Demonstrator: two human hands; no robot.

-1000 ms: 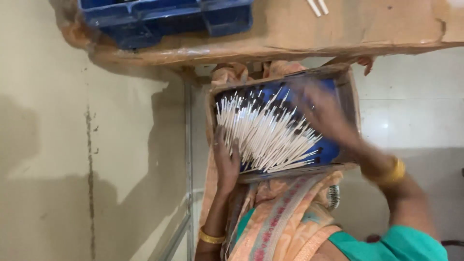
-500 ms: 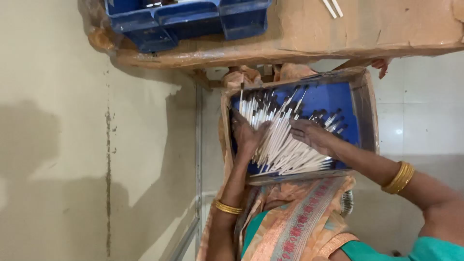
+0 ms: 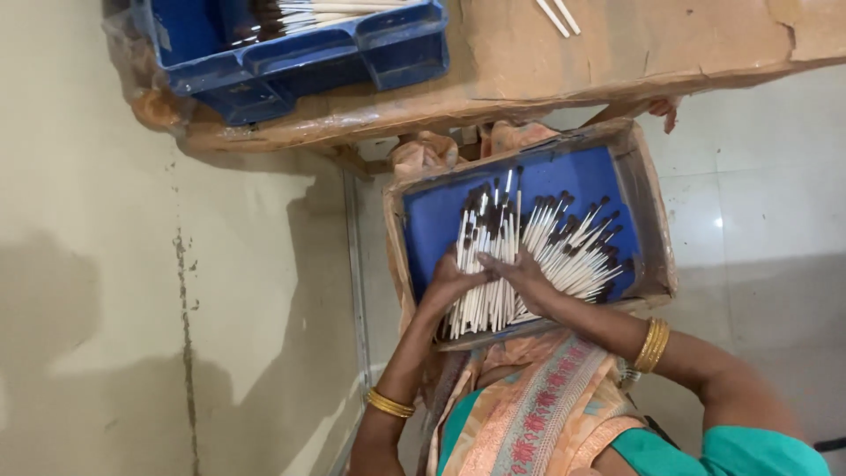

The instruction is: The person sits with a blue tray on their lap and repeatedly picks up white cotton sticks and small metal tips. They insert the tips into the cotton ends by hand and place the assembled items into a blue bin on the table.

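My left hand [image 3: 454, 280] and right hand [image 3: 527, 278] lay spread flat, pressing sticks [image 3: 529, 256] together inside the lap tray [image 3: 654, 229].

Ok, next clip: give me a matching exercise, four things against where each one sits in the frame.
Things:
1. blue crate
2. tray
3. left hand
4. two loose sticks

Places:
A. on the sticks in the tray, beside the right hand
B. on the person's lap
C. on the wooden bench, top left
D. on the bench top, at the upper edge

Pairs: 1-C, 2-B, 3-A, 4-D
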